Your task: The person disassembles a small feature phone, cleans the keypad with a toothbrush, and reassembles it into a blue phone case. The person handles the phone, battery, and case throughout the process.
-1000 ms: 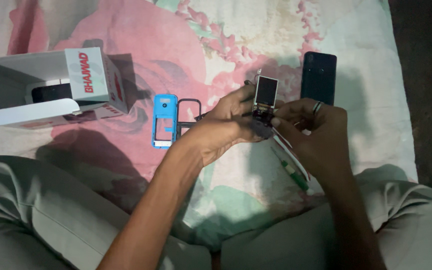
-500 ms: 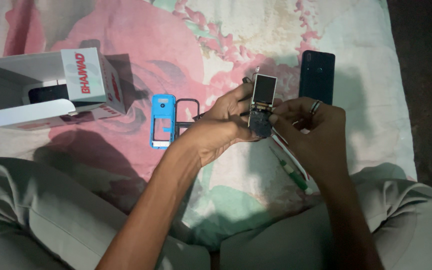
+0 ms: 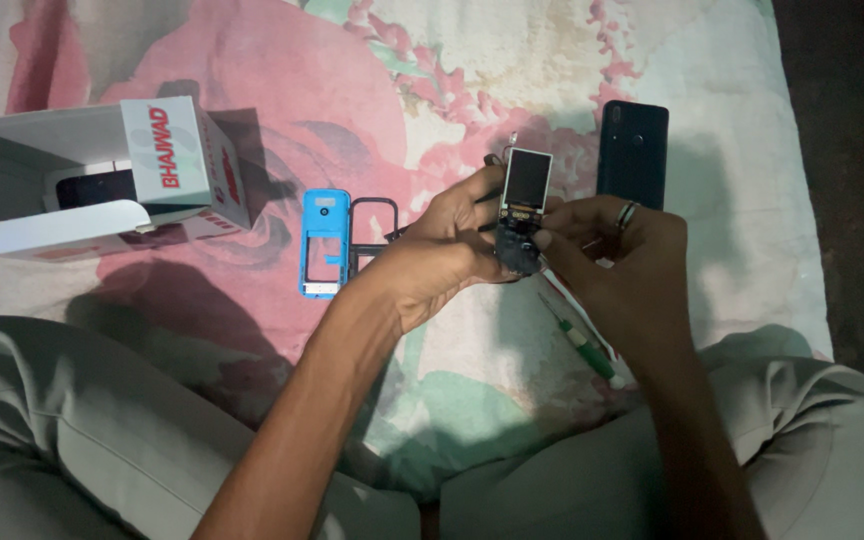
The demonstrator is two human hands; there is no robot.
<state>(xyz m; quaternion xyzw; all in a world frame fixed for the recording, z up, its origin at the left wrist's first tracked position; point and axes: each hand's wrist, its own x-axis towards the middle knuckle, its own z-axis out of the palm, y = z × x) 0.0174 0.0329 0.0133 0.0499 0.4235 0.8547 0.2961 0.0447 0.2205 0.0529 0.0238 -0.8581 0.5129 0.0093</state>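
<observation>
Between my left hand [image 3: 442,265] and right hand [image 3: 617,275] sits the bare phone body [image 3: 523,212], above my lap. On the bedsheet [image 3: 732,180], the phone cover [image 3: 324,243] and frame [image 3: 372,235] lie left of my hands, the open box [image 3: 92,175] farther left. A smartphone [image 3: 633,153] lies beyond my right hand, and a screwdriver [image 3: 577,340] under it.

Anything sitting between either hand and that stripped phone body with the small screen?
No. Both hands are already on it: the left hand grips the stripped phone body from one side, the right hand pinches its lower end. The blue phone shell, dark frame and green screwdriver lie aside on the floral cloth.
</observation>
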